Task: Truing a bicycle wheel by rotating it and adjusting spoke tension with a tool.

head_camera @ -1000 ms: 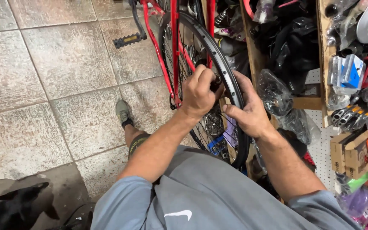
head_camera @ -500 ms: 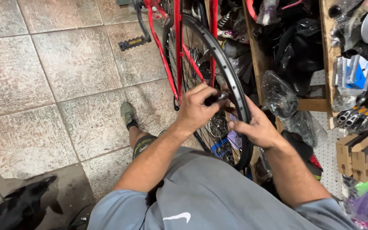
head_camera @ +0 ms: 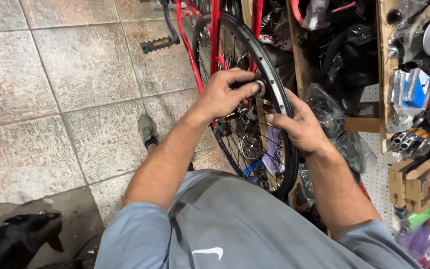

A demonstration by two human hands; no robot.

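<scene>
A black bicycle wheel rim with thin metal spokes (head_camera: 280, 99) is seen standing upright in the middle of the view, just beside the red tubular bicycle frame (head_camera: 215, 35), with its lower arc reaching down toward the person's grey shirt (head_camera: 235, 224). The left hand (head_camera: 222, 94) is curled against the upper part of the rim, and a small round silver metal part (head_camera: 260, 87) is pinched between its thumb and fingertips right at the rim's inner edge. The right hand (head_camera: 299, 124) is held on the far side of the rim with the fingers bent and partly spread, the fingertips touching the rim a little below the silver part; whether anything is gripped in it cannot be told. A black pedal with a yellow reflector (head_camera: 158, 45) is seen hanging from its crank to the left of the frame, above the pale stone floor tiles (head_camera: 65, 74). A grey-green shoe (head_camera: 147, 128) is planted on the tiles beside the wheel. Wooden shelves crowded with bagged dark goods (head_camera: 347, 55) stand to the right, and a black dog (head_camera: 16, 236) lies at the lower left corner.
</scene>
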